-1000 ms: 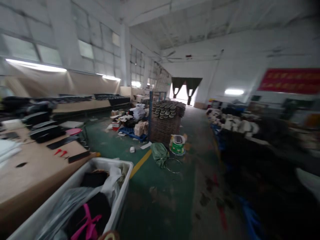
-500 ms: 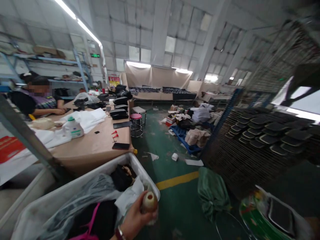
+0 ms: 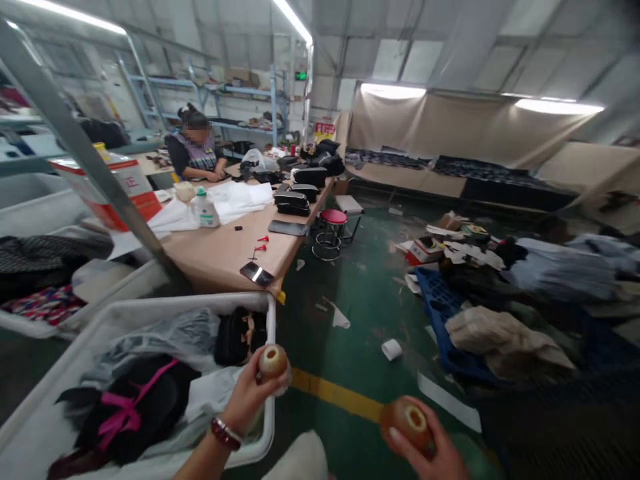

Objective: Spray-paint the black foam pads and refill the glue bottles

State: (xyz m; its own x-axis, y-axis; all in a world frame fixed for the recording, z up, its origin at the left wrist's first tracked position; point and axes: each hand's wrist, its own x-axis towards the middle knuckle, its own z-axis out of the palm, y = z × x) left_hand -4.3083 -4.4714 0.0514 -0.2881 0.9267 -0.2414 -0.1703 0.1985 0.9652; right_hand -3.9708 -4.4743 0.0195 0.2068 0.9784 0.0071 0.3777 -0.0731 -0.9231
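In my left hand (image 3: 254, 388), the fingers wrap round a rounded brown bottle (image 3: 273, 362). Its open, cream-rimmed mouth faces me; what it contains is too blurred to tell. A second brown bottle (image 3: 406, 423), rounded and with the same pale-rimmed hole, is gripped by my right hand (image 3: 434, 448) at the lower right. Below and to the left of the left hand stands a white bin (image 3: 273, 400) holding a black item with a pink ribbon (image 3: 123, 410), a black bag (image 3: 235, 337) and clear plastic. The right hand is over the green floor.
A brown-covered table (image 3: 220, 257) carries a white jug (image 3: 205, 212), a phone (image 3: 257, 273) and black cases (image 3: 293, 202). Behind it sits a co-worker (image 3: 197, 147). A red stool (image 3: 333, 217) stands beside the table. To the right lies a blue pallet (image 3: 437, 327) heaped with cloth.
My view has swung to the left, bringing more of the bin and table in. The right hand with its bottle has come into view; the left hand still grips its bottle.
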